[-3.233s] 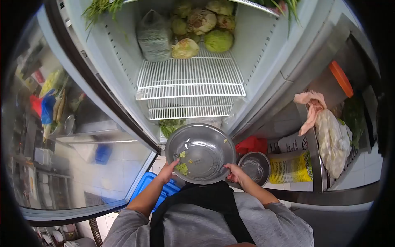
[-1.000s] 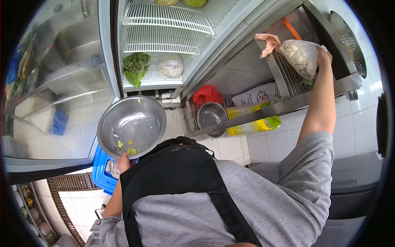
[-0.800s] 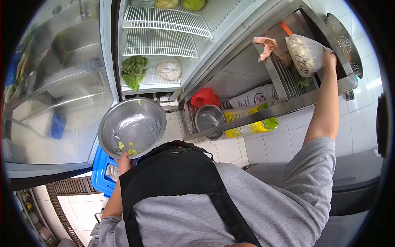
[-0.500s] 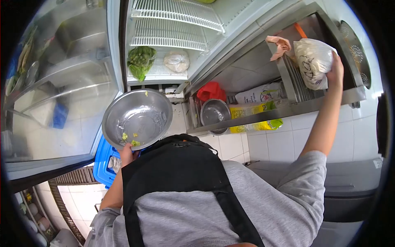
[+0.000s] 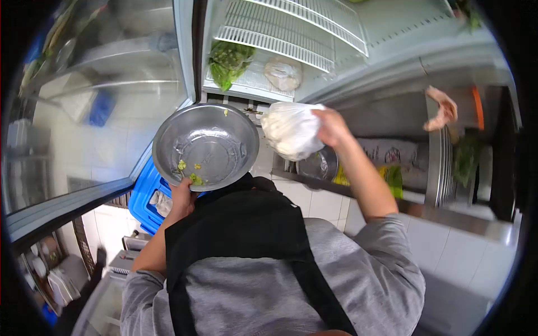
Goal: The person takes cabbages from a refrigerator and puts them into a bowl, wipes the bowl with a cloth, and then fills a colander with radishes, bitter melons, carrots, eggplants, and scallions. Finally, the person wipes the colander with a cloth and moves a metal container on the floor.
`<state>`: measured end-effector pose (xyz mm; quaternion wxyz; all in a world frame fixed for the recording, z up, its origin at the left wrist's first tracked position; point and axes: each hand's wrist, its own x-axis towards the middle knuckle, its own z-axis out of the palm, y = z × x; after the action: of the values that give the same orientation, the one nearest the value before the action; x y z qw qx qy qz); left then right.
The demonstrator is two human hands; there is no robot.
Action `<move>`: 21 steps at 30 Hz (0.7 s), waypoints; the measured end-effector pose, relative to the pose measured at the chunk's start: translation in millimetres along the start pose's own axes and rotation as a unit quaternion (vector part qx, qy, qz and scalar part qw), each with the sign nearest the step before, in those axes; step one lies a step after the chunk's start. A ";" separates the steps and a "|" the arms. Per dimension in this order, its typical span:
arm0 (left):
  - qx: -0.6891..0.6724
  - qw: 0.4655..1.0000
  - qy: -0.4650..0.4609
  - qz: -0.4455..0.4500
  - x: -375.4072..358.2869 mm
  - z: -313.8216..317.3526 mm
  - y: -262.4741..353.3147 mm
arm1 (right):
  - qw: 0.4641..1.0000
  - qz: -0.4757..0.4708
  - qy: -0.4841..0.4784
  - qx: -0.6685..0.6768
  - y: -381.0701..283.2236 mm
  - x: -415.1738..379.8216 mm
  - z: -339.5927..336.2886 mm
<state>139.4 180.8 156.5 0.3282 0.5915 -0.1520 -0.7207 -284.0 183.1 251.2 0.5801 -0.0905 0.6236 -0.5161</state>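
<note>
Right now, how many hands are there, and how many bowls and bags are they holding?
Hands: 2, the left hand and the right hand
Held bowls: 1, the metal bowl
Held bags: 1, the white bag
Total: 4

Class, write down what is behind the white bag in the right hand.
Part of a small metal bowl shows beyond the white bag; the bag covers some of it, and anything directly behind cannot be seen.

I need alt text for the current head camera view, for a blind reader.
A person's right hand holds a filled white plastic bag beside a metal bowl whose rim the left hand grips. Beyond, an open fridge holds leafy greens.
</note>
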 end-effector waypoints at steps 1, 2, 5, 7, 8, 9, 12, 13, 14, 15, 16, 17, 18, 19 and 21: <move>0.016 1.000 0.008 -0.006 1.5 7.5 0.2 | 1.000 0.002 -0.003 0.006 17.2 36.1 5.1; 0.007 1.000 0.024 -0.001 2.8 14.0 -1.5 | 0.999 -0.006 -0.019 0.033 32.6 75.9 4.8; 0.026 0.997 0.074 0.012 10.8 25.3 -11.0 | 0.997 0.000 -0.037 0.068 45.4 174.2 13.0; -0.003 0.996 0.078 0.052 15.4 30.5 -20.0 | 0.996 -0.068 0.004 0.049 43.5 235.7 20.1; 0.008 0.992 0.119 0.035 12.6 35.8 -21.2 | 0.997 -0.071 -0.016 0.036 34.9 261.6 22.8; 0.002 0.990 0.133 0.037 18.4 30.9 -30.7 | 0.997 -0.062 -0.028 0.033 22.5 271.9 35.3; -0.017 0.986 0.137 0.096 26.5 30.0 -49.4 | 0.994 -0.073 0.035 0.068 -4.4 298.2 65.9; -0.019 0.984 0.147 0.095 24.7 37.5 -48.7 | 0.992 -0.089 0.015 0.093 3.1 317.4 66.9; -0.048 0.985 0.140 0.089 22.9 42.4 -48.5 | 0.987 -0.106 -0.005 0.118 10.7 335.3 70.0; -0.076 0.985 0.133 0.082 21.4 43.4 -50.1 | 0.993 -0.032 0.092 0.071 14.2 345.2 79.0; -0.058 0.985 0.141 0.077 23.4 42.1 -55.0 | 0.993 -0.009 0.099 0.064 19.7 349.1 81.2; -0.058 0.984 0.148 0.077 22.7 41.9 -57.9 | 0.992 0.014 0.107 0.058 23.5 351.2 80.7; -0.047 0.985 0.147 0.073 21.9 44.3 -55.7 | 0.992 0.016 0.107 0.057 28.3 351.5 78.4; -0.036 0.986 0.145 0.071 21.5 48.7 -54.6 | 0.998 -0.010 0.064 0.028 32.9 350.7 73.8; -0.033 0.987 0.141 0.074 24.4 45.7 -57.9 | 0.999 -0.037 0.024 -0.001 37.0 343.7 65.5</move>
<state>76.8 199.9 114.5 0.4178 0.6633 -0.1235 -0.6085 -319.3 -80.1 20.5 0.5452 -0.1012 0.6342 -0.5388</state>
